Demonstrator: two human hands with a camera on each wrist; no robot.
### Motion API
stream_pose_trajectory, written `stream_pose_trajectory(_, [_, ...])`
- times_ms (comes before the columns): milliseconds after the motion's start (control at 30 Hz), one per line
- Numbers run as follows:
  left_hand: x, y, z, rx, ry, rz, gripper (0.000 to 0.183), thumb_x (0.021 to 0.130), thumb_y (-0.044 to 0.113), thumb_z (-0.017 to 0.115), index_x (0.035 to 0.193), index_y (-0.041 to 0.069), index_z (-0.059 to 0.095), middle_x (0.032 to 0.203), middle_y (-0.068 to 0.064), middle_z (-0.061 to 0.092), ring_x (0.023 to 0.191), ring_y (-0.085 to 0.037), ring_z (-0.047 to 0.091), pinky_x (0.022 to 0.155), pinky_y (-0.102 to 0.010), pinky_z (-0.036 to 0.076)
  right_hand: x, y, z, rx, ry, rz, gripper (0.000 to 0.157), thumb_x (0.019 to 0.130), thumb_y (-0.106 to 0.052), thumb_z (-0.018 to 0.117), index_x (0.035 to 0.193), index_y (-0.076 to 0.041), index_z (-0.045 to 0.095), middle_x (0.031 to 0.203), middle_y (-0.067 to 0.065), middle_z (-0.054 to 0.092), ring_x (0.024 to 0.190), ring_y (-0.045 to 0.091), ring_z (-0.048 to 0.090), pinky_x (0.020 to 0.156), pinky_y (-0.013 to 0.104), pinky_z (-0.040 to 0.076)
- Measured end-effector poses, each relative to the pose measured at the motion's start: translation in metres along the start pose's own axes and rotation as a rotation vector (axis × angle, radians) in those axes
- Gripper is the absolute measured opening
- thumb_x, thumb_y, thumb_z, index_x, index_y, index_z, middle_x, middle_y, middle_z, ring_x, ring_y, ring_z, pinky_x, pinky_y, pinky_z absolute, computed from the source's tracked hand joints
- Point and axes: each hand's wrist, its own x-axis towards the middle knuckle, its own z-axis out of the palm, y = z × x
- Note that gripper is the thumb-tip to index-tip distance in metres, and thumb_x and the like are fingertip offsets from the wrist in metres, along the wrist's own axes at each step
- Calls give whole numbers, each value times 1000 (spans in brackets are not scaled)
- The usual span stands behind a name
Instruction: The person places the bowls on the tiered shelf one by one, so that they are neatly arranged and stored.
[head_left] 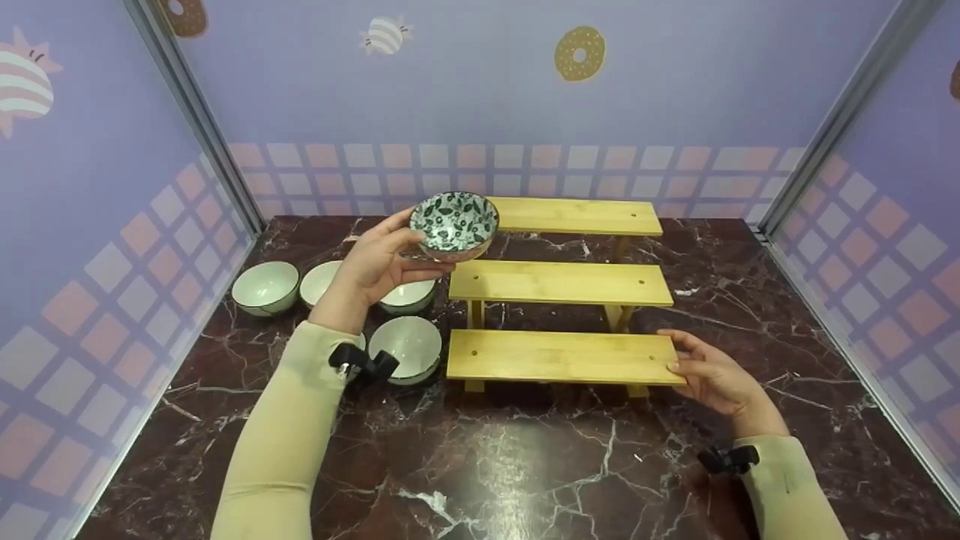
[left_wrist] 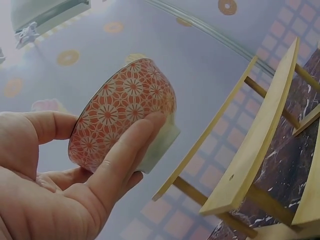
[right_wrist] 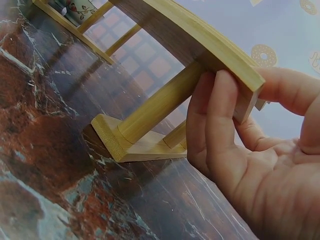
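Note:
My left hand (head_left: 377, 259) holds a bowl (head_left: 454, 223) up near the left end of the upper boards, thumb at its rim and fingers under it. Dark leaves pattern the inside of this bowl; in the left wrist view its outside shows red with white flowers. My right hand (head_left: 714, 379) grips the right end of the lowest board of a three-tier wooden shelf (head_left: 559, 356). In the right wrist view, the thumb and fingers pinch that board end (right_wrist: 240, 82) from above and below.
Several pale bowls stand on the dark marbled table (head_left: 525, 465) left of the shelf, among them a far-left bowl (head_left: 265, 289) and a front bowl (head_left: 406, 349). My left forearm partly hides others. Patterned walls (head_left: 495, 90) enclose the table's back and sides.

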Motion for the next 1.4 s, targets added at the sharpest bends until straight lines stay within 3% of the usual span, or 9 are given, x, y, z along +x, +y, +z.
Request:
stream_pose_trajectory(333, [36,-2,37,21,31,-10,65,101,2,53,161,20,36,159,-23,37,85,-34,77,83,-42,68,0,-1,1,3,7,-2,52,104,13,33,146,-16,45,125,4,66,106,16,75,90,26,65])
stream_pose_trajectory(633, [64,-3,68,13,10,9,65,100,1,55,160,18,36,149,-27,49,83,-33,76,80,-41,69,0,-1,1,34,-25,-12,53,104,15,30,143,-17,46,125,5,68,108,18,74,92,27,65])
stream_pose_trajectory(933, [89,-6,104,5,20,7,67,99,0,57,160,18,36,153,-25,46,103,-44,74,83,-43,69,0,0,0,18,-22,-8,53,104,14,31,140,-21,50,125,5,67,107,17,74,91,26,65])
stream_pose_trajectory(1133, [104,-12,122,26,22,10,69,99,2,57,162,17,33,152,-26,47,99,-42,75,79,-39,69,0,1,0,22,-31,-19,54,104,14,30,140,-21,50,127,6,67,109,17,73,90,25,65])
stream_pose_trajectory(1400, [123,-22,140,-31,48,26,67,100,1,57,161,16,34,153,-26,45,103,-43,74,78,-38,69,-1,0,0,12,-7,-2,54,104,13,32,140,-23,52,124,5,68,105,17,75,86,24,65])
